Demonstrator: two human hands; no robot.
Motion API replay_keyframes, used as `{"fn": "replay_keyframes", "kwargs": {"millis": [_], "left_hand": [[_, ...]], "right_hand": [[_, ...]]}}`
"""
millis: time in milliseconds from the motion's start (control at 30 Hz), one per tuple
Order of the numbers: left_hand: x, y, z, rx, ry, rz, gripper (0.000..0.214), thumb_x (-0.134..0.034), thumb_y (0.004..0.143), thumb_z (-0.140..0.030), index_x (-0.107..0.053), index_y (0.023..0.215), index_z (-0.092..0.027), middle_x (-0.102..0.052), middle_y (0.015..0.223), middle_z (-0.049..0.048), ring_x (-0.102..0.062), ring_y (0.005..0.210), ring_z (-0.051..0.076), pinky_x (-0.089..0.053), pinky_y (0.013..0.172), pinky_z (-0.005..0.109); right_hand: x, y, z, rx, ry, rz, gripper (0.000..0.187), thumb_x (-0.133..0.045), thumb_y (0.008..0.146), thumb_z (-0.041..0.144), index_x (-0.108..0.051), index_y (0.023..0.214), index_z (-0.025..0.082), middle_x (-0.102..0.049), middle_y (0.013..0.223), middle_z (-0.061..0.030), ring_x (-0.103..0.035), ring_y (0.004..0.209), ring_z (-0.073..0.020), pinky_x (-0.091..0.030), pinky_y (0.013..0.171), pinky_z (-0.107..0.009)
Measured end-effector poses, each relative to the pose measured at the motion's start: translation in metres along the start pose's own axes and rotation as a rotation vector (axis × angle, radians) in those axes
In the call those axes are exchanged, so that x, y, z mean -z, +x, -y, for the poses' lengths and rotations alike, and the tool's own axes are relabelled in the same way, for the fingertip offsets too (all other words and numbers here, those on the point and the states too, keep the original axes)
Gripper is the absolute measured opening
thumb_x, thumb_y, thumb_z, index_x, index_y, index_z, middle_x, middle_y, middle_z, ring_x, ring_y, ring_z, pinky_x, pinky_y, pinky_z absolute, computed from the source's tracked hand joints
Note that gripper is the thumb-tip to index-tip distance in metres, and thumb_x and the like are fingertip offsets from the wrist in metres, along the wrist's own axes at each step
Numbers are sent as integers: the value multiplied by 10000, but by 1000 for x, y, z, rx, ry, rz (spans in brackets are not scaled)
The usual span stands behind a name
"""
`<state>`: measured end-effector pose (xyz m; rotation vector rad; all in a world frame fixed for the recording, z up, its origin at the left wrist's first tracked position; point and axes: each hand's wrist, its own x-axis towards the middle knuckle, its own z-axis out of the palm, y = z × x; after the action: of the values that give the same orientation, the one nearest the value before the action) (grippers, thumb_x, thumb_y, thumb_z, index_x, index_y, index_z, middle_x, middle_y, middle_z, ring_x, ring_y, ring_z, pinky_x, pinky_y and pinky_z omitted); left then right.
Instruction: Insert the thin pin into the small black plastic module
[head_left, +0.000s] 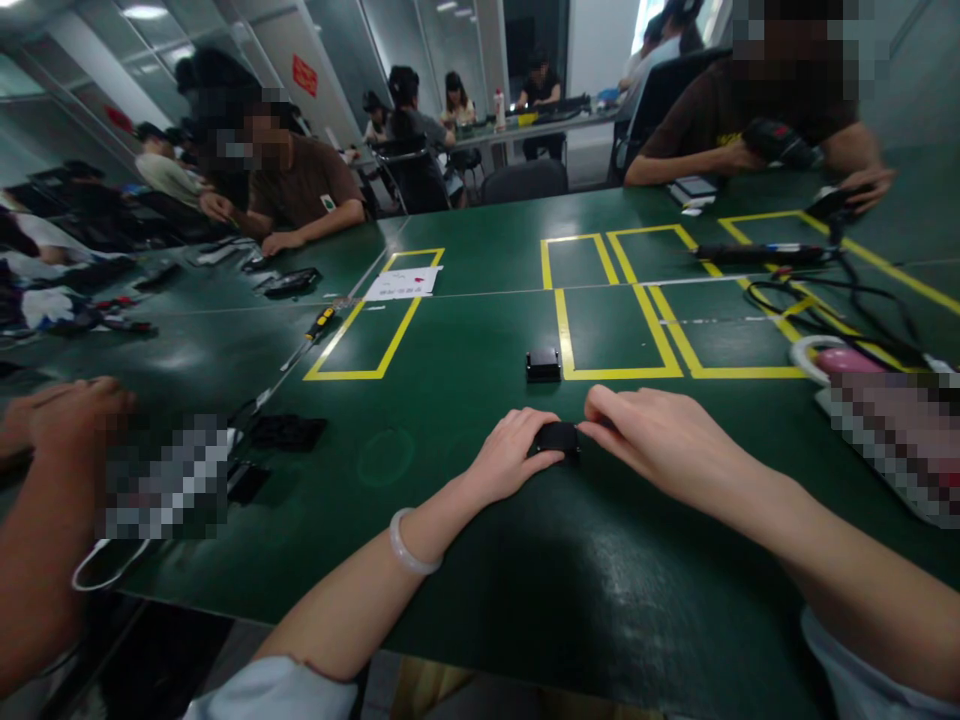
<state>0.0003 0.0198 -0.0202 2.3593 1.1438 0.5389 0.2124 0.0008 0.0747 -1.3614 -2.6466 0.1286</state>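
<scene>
My left hand [517, 450] grips a small black box-like part [559, 438] from its left side, fingers behind it and thumb along the front. The part rests at the tabletop. At its right end, my right hand [630, 425] is closed in a pinch, thumb and forefinger together by the part's edge. Whatever the right fingertips hold, if anything, is too small to make out. Just beyond the hands stands a second small black part [542, 365] of similar size, apart from both hands.
Yellow tape rectangles [622, 372] mark the green table [465, 350]. To the right lie a black cable [847, 290] and a pink object [847, 360]. A screwdriver [321, 322], a paper sheet [403, 283] and black pieces [289, 432] lie leftward. Other people sit around, one arm [45, 520] close on the left.
</scene>
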Motion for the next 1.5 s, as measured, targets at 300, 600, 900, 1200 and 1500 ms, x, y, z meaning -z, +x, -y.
{"fn": "replay_keyframes", "kwargs": {"millis": [300, 600, 900, 1200, 1500], "left_hand": [[1, 0, 0, -3, 5, -1, 330, -560, 900, -388, -507, 1170, -207, -571, 1120, 63, -498, 1026, 238, -414, 912, 371], [0, 1, 0, 1, 9, 2, 340, -553, 899, -403, -505, 1178, -214, -572, 1119, 67, -505, 1024, 244, -420, 905, 383], [-1, 0, 1, -7, 0, -14, 342, -564, 895, -399, -507, 1177, -214, -573, 1126, 64, -504, 1025, 238, -414, 915, 378], [1, 0, -1, 2, 1, -8, 338, -559, 899, -397, -510, 1179, -213, -576, 1118, 62, -503, 1019, 239, -413, 906, 375], [0, 0, 0, 15, -9, -7, 347, -555, 897, -415, -514, 1180, -218, -570, 1136, 71, -506, 1036, 245, -412, 919, 391]], "right_hand": [[2, -2, 3, 20, 27, -35, 59, -396, 933, 265, -414, 899, 220, -603, 792, -4, -575, 664, -158, -322, 545, -264], [-3, 0, 0, -30, 1, -48, 101, -393, 947, 297, -437, 902, 217, -611, 760, -1, -577, 640, -164, -300, 517, -264], [1, -1, 3, 20, 26, -46, 120, -422, 935, 325, -432, 882, 218, -594, 800, -5, -562, 679, -159, -336, 563, -266], [-4, 0, 3, 17, 30, -46, 81, -398, 941, 261, -454, 926, 204, -604, 786, -11, -579, 674, -163, -332, 554, -266], [1, 0, 8, -3, -17, -44, 166, -402, 946, 341, -473, 897, 199, -619, 789, -35, -592, 701, -186, -356, 581, -288]]}}
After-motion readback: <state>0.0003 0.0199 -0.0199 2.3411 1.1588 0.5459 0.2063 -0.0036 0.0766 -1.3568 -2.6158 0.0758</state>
